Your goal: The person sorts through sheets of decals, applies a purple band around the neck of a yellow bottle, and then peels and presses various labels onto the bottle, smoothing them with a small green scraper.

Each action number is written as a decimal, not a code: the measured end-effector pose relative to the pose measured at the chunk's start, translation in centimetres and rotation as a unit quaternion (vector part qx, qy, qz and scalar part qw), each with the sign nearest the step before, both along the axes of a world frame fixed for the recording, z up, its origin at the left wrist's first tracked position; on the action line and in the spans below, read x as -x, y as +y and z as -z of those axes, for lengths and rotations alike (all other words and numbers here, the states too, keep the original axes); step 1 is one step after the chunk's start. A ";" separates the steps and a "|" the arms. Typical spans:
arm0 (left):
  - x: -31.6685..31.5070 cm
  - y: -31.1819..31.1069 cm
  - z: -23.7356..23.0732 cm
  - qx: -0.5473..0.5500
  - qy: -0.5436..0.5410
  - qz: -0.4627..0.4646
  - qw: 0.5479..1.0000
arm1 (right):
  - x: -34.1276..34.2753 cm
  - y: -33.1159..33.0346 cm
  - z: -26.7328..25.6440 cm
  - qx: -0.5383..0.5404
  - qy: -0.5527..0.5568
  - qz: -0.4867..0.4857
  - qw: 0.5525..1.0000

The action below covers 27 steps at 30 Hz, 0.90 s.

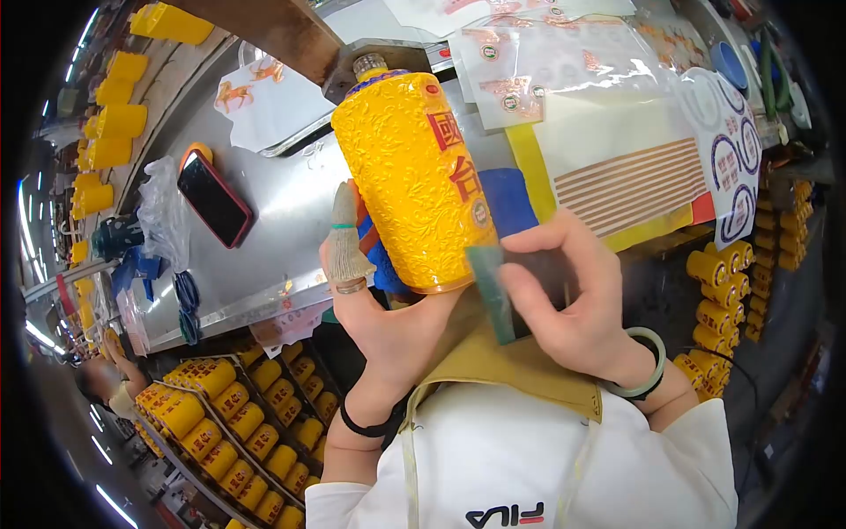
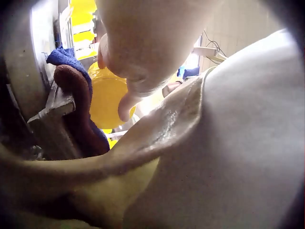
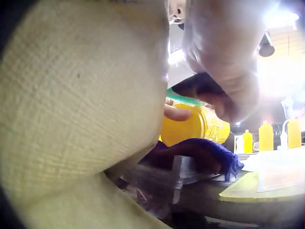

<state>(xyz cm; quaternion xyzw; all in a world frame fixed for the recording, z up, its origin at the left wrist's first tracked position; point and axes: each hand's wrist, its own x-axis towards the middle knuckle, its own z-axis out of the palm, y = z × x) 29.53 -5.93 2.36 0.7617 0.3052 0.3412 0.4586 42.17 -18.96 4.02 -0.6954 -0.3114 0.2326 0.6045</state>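
A yellow embossed bottle (image 1: 405,167) with red characters lies tilted across the bench, its capped neck at a metal block (image 1: 379,55). My left hand (image 1: 383,331) grips it round the base; a finger of that hand wears a pale cloth sleeve (image 1: 344,242) with a green band. Between the thumb and fingers of my right hand (image 1: 573,300) is a thin, flat green piece (image 1: 490,291), slightly blurred, its edge close to the bottle's base. In the right wrist view the green piece (image 3: 186,97) shows just above the bottle (image 3: 181,130). A blue cloth (image 3: 209,148) lies under the bottle.
A phone (image 1: 214,198) and a crumpled plastic bag (image 1: 164,212) lie on the metal bench at left. Printed transfer sheets (image 1: 608,79) cover its right side. Racks of yellow bottles (image 1: 233,432) stand below left, and more yellow bottles (image 1: 718,300) at right.
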 end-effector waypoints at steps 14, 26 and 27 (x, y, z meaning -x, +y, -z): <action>0.7 0.2 0.1 -0.011 0.022 -0.001 1.000 | -5.6 2.1 -1.6 -0.057 -0.297 -0.092 0.949; 1.2 1.2 0.6 -0.013 0.014 0.019 1.000 | -4.2 2.1 -1.5 -0.117 -0.470 -0.179 0.857; 1.3 1.5 0.6 -0.027 0.024 0.034 0.999 | -3.3 1.5 -1.4 -0.133 -0.451 -0.226 0.853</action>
